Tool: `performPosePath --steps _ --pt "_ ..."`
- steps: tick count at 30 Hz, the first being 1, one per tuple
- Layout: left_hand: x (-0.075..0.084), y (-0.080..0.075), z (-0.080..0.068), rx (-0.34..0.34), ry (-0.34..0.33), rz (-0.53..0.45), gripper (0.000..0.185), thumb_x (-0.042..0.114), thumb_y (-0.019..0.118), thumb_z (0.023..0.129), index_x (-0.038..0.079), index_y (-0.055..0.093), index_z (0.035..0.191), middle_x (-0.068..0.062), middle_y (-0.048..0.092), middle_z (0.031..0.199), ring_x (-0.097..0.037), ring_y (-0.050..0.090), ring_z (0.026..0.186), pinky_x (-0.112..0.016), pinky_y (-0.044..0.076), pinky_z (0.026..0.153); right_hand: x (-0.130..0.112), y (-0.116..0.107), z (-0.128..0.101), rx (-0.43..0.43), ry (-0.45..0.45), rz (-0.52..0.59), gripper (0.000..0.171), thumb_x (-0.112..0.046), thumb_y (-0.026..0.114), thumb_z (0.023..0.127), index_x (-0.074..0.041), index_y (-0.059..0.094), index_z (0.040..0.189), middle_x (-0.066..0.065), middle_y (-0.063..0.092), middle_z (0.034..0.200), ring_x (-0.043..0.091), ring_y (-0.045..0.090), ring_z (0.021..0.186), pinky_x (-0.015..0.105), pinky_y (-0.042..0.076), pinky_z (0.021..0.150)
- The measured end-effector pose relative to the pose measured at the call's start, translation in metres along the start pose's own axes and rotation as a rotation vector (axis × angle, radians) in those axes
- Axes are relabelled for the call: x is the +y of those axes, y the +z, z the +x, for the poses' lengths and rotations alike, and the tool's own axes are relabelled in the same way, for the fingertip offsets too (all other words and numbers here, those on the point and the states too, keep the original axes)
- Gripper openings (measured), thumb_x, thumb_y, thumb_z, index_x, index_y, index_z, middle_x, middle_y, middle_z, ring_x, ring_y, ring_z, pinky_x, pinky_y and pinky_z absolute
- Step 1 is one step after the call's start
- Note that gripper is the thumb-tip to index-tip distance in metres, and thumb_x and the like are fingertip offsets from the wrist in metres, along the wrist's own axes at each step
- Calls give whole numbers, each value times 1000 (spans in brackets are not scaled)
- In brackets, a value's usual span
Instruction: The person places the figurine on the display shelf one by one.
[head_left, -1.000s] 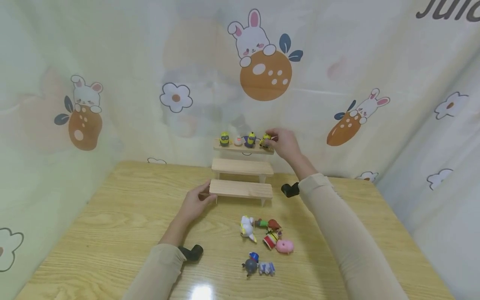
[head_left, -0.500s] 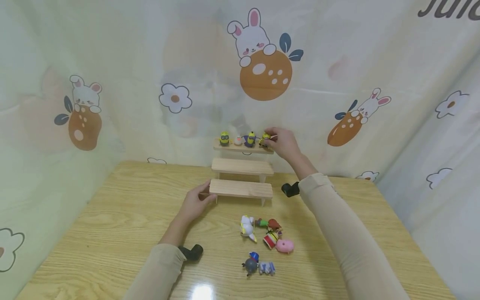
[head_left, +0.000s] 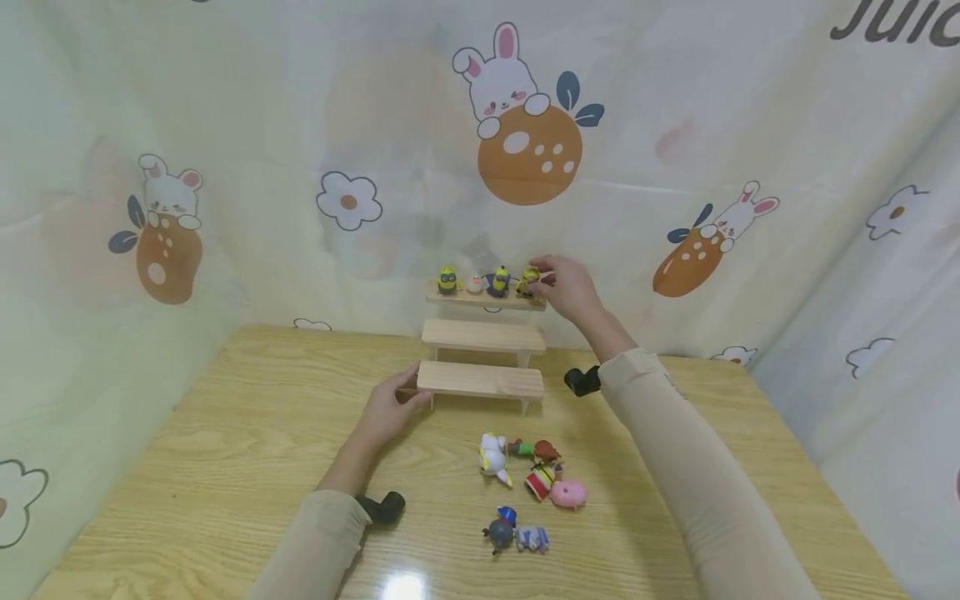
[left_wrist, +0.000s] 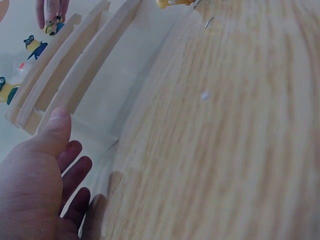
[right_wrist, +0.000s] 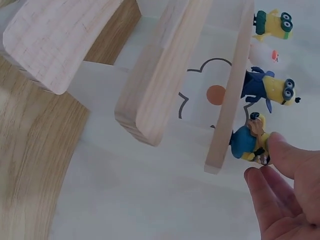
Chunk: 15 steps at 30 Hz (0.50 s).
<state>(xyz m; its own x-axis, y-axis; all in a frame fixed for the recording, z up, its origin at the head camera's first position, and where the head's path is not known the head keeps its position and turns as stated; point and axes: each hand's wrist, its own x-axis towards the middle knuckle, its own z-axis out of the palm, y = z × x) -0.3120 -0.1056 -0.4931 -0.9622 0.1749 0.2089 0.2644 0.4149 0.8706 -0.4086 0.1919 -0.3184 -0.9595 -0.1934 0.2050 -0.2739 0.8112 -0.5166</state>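
Here right hand [head_left: 567,287] pinches small yellow figure [right_wrist: 248,141] on top shelf [head_left: 483,298]; likely light, rigid, tippy—grip its body. Left hand [head_left: 390,408], fingers relaxed, steadies bottom shelf [head_left: 480,379].

My right hand [head_left: 567,287] is stretched well forward and raised, the arm long in its beige sleeve, wrist slightly bent. Its thumb and fingertips [right_wrist: 280,155] are brought together in a light pinch, the other fingers loosely bent beneath. My left hand [head_left: 386,410] sits lower and nearer to me, palm down, fingers extended and relaxed, the thumb [left_wrist: 52,135] pointing forward. Both forearms angle inward from the lower corners of the head view.
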Motion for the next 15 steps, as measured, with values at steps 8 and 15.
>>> performPosePath --steps 8,15 --pt "-1 0 -2 -8 -22 -8 65 30 67 88 10 41 144 -8 65 121 -24 61 108 -42 50 94 3 -12 -12 77 27 98 45 -16 64 92 -9 52 134 18 56 131 33 58 115 46 50 93" --pt "0 -1 0 -14 -26 -10 64 28 68 88 10 41 144 -10 64 121 -25 62 106 -42 51 93 10 -26 -49 183 44 321 43 -29 63 92 -11 55 131 15 60 127 32 58 115 48 50 93"
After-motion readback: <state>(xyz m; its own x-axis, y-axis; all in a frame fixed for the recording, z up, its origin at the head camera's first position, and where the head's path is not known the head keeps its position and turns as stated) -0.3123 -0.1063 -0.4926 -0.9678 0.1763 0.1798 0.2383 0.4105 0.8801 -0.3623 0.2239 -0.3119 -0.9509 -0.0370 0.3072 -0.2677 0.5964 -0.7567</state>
